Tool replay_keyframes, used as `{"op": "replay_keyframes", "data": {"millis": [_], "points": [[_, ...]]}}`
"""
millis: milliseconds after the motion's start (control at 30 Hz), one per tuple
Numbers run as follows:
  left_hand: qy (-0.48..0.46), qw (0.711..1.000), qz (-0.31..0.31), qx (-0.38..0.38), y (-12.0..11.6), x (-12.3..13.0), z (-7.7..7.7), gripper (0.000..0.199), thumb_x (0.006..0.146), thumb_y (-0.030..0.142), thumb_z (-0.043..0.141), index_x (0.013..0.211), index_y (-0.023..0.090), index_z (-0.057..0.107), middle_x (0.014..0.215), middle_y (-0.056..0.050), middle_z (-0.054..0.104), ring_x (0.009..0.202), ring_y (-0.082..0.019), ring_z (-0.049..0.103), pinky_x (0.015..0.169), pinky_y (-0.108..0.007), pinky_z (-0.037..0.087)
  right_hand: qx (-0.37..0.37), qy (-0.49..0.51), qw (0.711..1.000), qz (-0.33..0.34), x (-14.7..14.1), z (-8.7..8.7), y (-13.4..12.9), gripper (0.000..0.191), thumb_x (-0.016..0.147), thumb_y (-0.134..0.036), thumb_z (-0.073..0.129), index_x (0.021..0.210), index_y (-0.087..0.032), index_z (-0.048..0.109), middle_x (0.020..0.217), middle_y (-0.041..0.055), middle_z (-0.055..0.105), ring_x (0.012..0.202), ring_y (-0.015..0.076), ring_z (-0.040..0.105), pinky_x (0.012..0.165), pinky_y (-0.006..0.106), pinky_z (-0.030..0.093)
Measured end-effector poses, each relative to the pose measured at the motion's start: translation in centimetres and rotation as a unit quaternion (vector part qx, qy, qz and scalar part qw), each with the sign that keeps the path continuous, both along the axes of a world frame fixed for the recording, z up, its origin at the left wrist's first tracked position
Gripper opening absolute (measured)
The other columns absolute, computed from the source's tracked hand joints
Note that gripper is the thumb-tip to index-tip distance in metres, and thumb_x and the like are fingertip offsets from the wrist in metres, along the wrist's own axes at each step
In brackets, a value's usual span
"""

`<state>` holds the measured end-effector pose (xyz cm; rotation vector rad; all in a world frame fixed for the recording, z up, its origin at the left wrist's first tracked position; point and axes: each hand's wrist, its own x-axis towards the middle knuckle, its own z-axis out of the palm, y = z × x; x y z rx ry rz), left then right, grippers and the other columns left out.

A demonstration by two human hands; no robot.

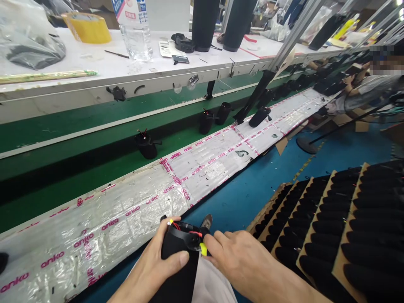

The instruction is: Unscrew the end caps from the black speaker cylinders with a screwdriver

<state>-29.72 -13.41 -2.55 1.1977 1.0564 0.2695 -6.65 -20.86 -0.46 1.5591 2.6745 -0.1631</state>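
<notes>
Low in front of me, my left hand [158,259] is wrapped round a black cylindrical casing [178,273], its thumb across the near side. The casing stands tilted, with its open end up. Red wires [176,226] and a small yellow-white connector show at that end. At the right side of the rim, the fingers of my right hand [238,252] are pinched together by a black part. A bright yellow piece [203,249] sticks out just below the fingertips. What exactly they grip is mostly hidden.
A bench edge covered with printed tape [132,210] runs diagonally ahead. Similar casings [147,145] stand on the green belt [94,164]. Above is a white shelf [88,63] with a tape roll [86,27] and a bottle. Cardboard-divided black cylinders [328,219] fill the right. A co-worker's arms [356,86] are farther along.
</notes>
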Motion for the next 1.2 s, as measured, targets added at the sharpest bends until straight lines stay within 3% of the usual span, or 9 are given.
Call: {"op": "replay_keyframes", "data": {"millis": [100,200,267,333,500,633,833,1033,1200], "points": [[-0.092,0.995,0.008,-0.042,0.7,-0.2,-0.7,0.073,0.075,0.063,0.074,0.134,0.027,0.05,0.12,-0.006,0.07,0.115,-0.037,0.059,0.103,-0.05,0.042,0.036,0.07,0.997,0.0,0.3,-0.2,0.3,0.023,0.113,-0.036,0.036,0.102,-0.022,0.05,0.076,-0.0017,0.058,0.059,0.0198,0.055,0.05,0.038,0.031],[-0.166,0.972,0.055,-0.16,0.7,0.1,-1.5,0.071,0.074,0.057,0.076,0.133,0.027,0.05,0.109,-0.005,0.071,0.103,-0.032,0.065,0.093,-0.043,0.049,0.088,0.194,0.977,-0.009,0.6,0.3,0.6,0.039,0.115,-0.036,0.02,0.097,-0.022,0.051,0.07,-0.0023,0.056,0.057,0.0173,0.054,0.054,0.035,0.037],[-0.174,0.954,0.104,-0.22,0.5,0.2,-1.7,0.074,0.074,0.054,0.076,0.137,0.027,0.048,0.108,-0.005,0.073,0.103,-0.031,0.068,0.093,-0.041,0.049,0.098,0.251,0.962,-0.045,0.6,0.8,0.6,0.036,0.115,-0.033,0.024,0.098,-0.021,0.053,0.071,-0.0023,0.058,0.059,0.0153,0.057,0.057,0.031,0.04],[-0.159,0.951,0.135,-0.231,0.3,0.3,-1.6,0.079,0.074,0.054,0.076,0.141,0.028,0.044,0.109,-0.005,0.074,0.103,-0.031,0.069,0.094,-0.041,0.048,0.091,0.249,0.96,-0.089,0.5,1.0,0.5,0.029,0.114,-0.031,0.031,0.1,-0.02,0.055,0.073,-0.0018,0.06,0.06,0.0144,0.06,0.058,0.03,0.041],[-0.071,0.983,0.154,-0.071,-0.2,0.4,-0.1,0.076,0.074,0.055,0.076,0.138,0.031,0.044,0.113,-0.003,0.074,0.104,-0.031,0.066,0.096,-0.04,0.045,0.091,0.176,0.973,-0.118,-1.3,0.5,-0.3,0.038,0.115,-0.035,0.02,0.101,-0.023,0.052,0.072,-0.0023,0.063,0.057,0.0159,0.066,0.049,0.033,0.036],[-0.014,0.988,0.15,0.026,-0.5,0.8,0.8,0.075,0.074,0.058,0.074,0.136,0.028,0.044,0.111,-0.003,0.073,0.108,-0.033,0.063,0.098,-0.042,0.042,0.089,0.15,0.977,-0.125,-2.6,0.1,-0.4,0.04,0.115,-0.036,0.012,0.103,-0.024,0.048,0.071,-0.0033,0.063,0.054,0.0163,0.067,0.047,0.034,0.033],[0.02,0.985,0.167,0.046,-0.8,1.0,1.1,0.075,0.072,0.057,0.074,0.136,0.029,0.046,0.114,-0.004,0.072,0.106,-0.034,0.064,0.1,-0.045,0.04,0.051,0.138,0.98,-0.136,-3.2,-0.3,-0.5,0.039,0.115,-0.037,0.011,0.101,-0.027,0.045,0.071,-0.0041,0.064,0.053,0.0166,0.067,0.046,0.034,0.035],[0.043,0.972,0.222,0.057,-1.5,1.4,1.3,0.074,0.07,0.057,0.076,0.133,0.029,0.051,0.108,-0.003,0.076,0.101,-0.033,0.067,0.094,-0.041,0.045,0.109,0.124,0.971,-0.175,-4.6,-1.1,-1.2,0.038,0.114,-0.036,0.012,0.099,-0.027,0.045,0.063,-0.0056,0.06,0.041,0.0156,0.061,0.04,0.033,0.033],[0.054,0.965,0.251,0.055,-2.0,1.6,0.9,0.074,0.069,0.058,0.077,0.132,0.029,0.051,0.111,-0.003,0.075,0.103,-0.033,0.068,0.098,-0.042,0.045,0.126,0.113,0.961,-0.22,-6.0,-1.6,-1.8,0.039,0.115,-0.035,0.013,0.103,-0.024,0.049,0.066,-0.0036,0.062,0.045,0.0137,0.063,0.041,0.032,0.034]]}}
